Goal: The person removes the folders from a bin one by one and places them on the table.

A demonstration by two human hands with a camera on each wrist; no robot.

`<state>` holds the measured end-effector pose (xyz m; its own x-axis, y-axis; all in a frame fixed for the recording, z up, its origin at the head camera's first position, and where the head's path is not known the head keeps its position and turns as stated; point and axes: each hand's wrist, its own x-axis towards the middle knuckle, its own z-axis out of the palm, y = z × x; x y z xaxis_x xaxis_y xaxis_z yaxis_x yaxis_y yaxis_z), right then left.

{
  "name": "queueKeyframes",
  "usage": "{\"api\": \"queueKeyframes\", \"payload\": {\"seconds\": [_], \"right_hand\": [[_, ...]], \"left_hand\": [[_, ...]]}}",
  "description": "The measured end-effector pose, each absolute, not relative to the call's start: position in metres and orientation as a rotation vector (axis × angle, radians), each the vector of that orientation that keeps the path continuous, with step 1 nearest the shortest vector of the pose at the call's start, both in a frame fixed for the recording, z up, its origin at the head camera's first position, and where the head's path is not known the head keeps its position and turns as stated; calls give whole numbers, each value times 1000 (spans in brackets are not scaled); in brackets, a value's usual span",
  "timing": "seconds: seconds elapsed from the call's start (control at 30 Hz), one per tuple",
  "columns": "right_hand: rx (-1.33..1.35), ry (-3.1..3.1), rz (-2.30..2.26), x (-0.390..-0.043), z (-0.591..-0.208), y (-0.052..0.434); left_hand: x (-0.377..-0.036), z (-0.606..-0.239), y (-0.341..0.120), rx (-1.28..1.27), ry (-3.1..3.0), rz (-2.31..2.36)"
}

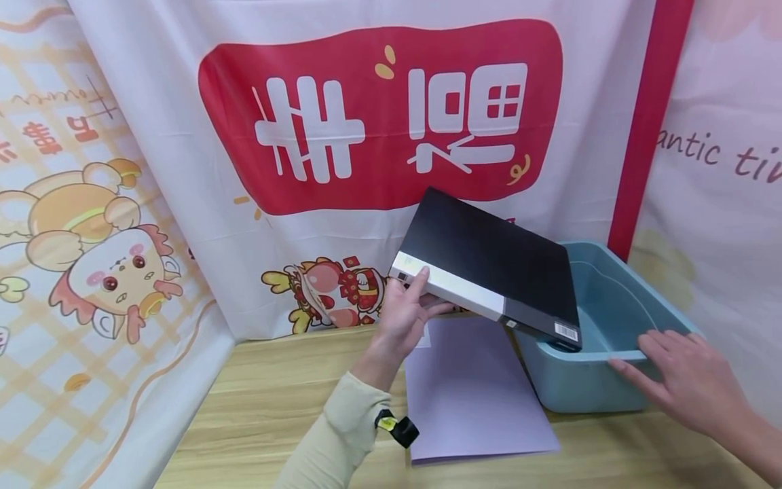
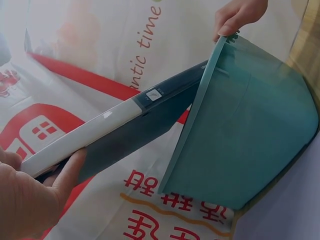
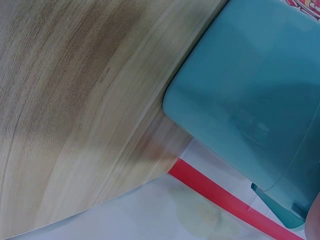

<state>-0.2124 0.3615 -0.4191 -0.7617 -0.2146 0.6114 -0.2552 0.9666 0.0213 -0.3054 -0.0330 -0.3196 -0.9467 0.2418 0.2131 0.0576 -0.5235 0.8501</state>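
With the left hand (image 1: pixel 400 316) pinching only the far corner of the black binder (image 1: pixel 489 268), whose lower corner rests inside the teal bin (image 1: pixel 617 299), it could twist loose, since the right hand (image 1: pixel 684 380) merely rests flat-fingered on the bin's rim.

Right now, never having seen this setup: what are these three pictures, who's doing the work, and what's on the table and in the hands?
No machine here: a person works with two bare hands and wears three cameras. The head view looks forward and down; the other two sit on the wrists.

In the head view, the left hand grips a black folder with a white spine, holding it tilted so its far corner dips over a blue-green plastic bin. The right hand rests on the bin's near rim, fingers laid over the edge.

A lilac sheet lies flat on the wooden table, beside the bin. Printed cartoon cloth hangs behind.

The left wrist view shows the folder meeting the bin from the side. The right wrist view shows mostly tabletop and the bin's outer wall.
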Motion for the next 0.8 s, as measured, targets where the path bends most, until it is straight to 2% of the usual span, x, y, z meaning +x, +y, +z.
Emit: {"api": "queueKeyframes", "payload": {"seconds": [0.8], "right_hand": [[316, -2486, 86, -213, -419, 362]], "left_hand": [[-310, -321, -50, 477, 1463, 2625]]}}
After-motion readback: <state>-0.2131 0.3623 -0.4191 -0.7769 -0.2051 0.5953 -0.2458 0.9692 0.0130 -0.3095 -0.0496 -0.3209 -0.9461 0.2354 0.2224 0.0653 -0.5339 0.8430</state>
